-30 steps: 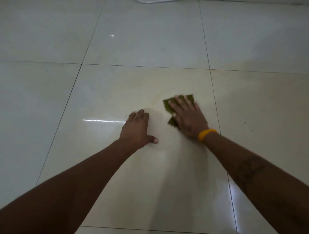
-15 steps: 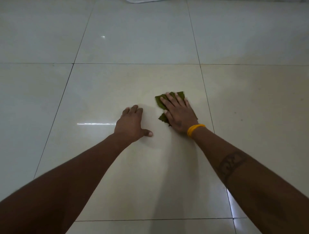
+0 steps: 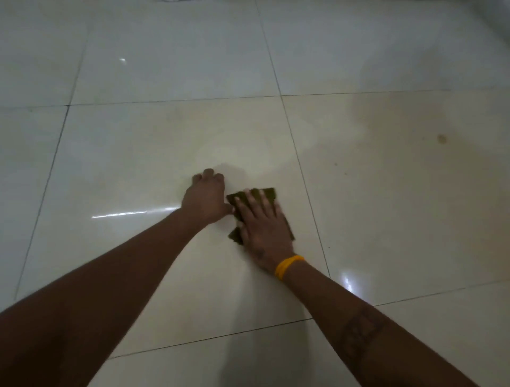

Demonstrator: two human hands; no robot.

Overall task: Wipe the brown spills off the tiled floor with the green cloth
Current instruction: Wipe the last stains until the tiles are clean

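My right hand (image 3: 262, 223) lies flat on the green cloth (image 3: 266, 192), pressing it onto the pale glossy floor tile (image 3: 138, 165); cloth edges stick out past the fingertips and at the thumb side. My left hand (image 3: 205, 196) rests palm down on the same tile just left of the cloth, its thumb almost touching it, holding nothing. A small brown spot (image 3: 442, 138) shows on the tile to the right, with a few tiny specks (image 3: 335, 164) nearer. A faint damp smear (image 3: 234, 149) lies beyond the hands.
A yellow band (image 3: 287, 265) circles my right wrist. Dark grout lines cross the floor. Something white (image 3: 179, 0) peeks in at the top edge. Light glints on the tiles to the left and lower right.
My right hand has slid the cloth toward me and left, up against the left hand. The view has shifted, bringing the right tile's brown spot into sight.
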